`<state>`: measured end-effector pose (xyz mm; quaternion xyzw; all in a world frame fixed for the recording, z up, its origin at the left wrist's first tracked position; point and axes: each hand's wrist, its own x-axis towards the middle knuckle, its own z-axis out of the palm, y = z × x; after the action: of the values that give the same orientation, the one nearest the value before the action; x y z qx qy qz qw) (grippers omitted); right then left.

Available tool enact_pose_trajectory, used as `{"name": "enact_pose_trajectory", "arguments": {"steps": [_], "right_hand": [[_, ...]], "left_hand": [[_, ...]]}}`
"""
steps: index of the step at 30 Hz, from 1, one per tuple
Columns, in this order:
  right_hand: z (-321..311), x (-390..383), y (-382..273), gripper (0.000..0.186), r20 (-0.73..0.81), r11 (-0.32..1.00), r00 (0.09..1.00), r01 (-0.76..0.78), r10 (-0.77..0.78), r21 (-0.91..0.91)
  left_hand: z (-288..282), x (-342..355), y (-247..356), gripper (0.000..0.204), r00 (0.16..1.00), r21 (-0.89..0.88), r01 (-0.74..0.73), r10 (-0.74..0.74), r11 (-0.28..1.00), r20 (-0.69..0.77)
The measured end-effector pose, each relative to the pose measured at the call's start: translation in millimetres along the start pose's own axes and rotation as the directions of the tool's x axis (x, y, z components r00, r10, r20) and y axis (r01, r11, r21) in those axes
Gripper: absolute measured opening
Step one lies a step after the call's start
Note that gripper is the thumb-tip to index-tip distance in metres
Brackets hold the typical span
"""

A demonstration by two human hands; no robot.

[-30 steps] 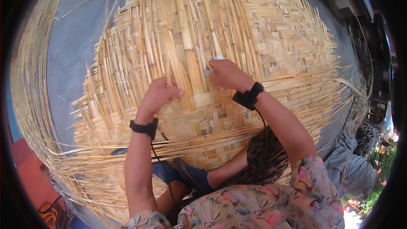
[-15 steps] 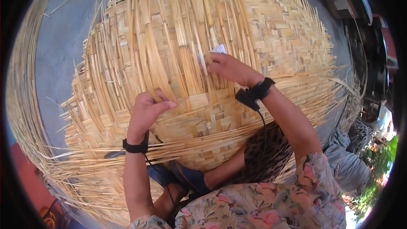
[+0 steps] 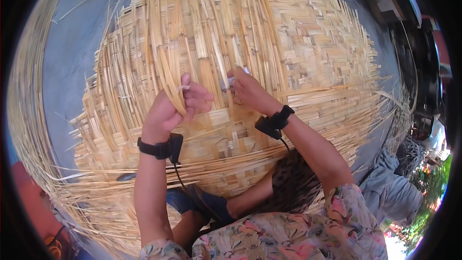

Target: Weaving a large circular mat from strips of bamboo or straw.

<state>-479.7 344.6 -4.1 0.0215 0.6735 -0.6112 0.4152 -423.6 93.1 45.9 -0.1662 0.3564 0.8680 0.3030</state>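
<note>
My left hand (image 3: 178,102) is on the woven mat (image 3: 317,24), palm partly turned up and fingers loosely parted, with a long pale bamboo strip (image 3: 172,67) caught across them. My right hand (image 3: 248,91) is a little to the right, fingers curled at upright strips (image 3: 219,29); a small white-and-grey item (image 3: 226,83) shows at its fingertips, too hidden to name. Both wrists wear black straps with cables. Loose crosswise strips (image 3: 202,166) run below my hands, over the mat near my legs.
Long loose strips (image 3: 33,77) curve along the left on the grey floor (image 3: 67,67). A red surface (image 3: 29,188) is at lower left. Crumpled grey cloth (image 3: 385,188) lies at lower right, beside dried fibres and greenery. Dark objects (image 3: 418,67) line the right edge.
Since half a second ago my left hand has risen and its fingers have loosened and spread around the strip. My right hand has moved slightly down and left.
</note>
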Motion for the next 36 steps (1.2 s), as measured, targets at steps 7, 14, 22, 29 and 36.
{"name": "enact_pose_trajectory", "arguments": {"steps": [7,14,22,29,36], "right_hand": [[-10,-6,-15,0.024,0.062,0.988,0.997,-0.033,0.043,-0.153],[9,7,11,0.032,0.128,0.989,0.982,0.145,-0.14,-0.033],[2,-4,26,0.042,-0.171,0.908,0.9,0.364,-0.4,-0.209],[42,-59,55,0.054,0.095,0.187,0.733,0.293,-0.674,-0.938],[25,-47,85,0.04,0.211,-0.127,0.764,0.168,-0.61,-0.978]], "left_hand": [[-8,2,1,0.035,0.997,-0.001,0.005,-0.005,1.0,0.073],[8,28,5,0.054,0.977,0.143,-0.052,0.08,0.988,-0.198],[-42,-8,-110,0.023,0.687,-0.181,-0.469,0.229,0.864,-0.69],[-31,-62,-59,0.037,0.824,0.199,-0.224,0.294,0.954,-0.484],[35,-423,181,0.039,0.751,0.596,0.657,0.329,-0.462,-0.573]]}}
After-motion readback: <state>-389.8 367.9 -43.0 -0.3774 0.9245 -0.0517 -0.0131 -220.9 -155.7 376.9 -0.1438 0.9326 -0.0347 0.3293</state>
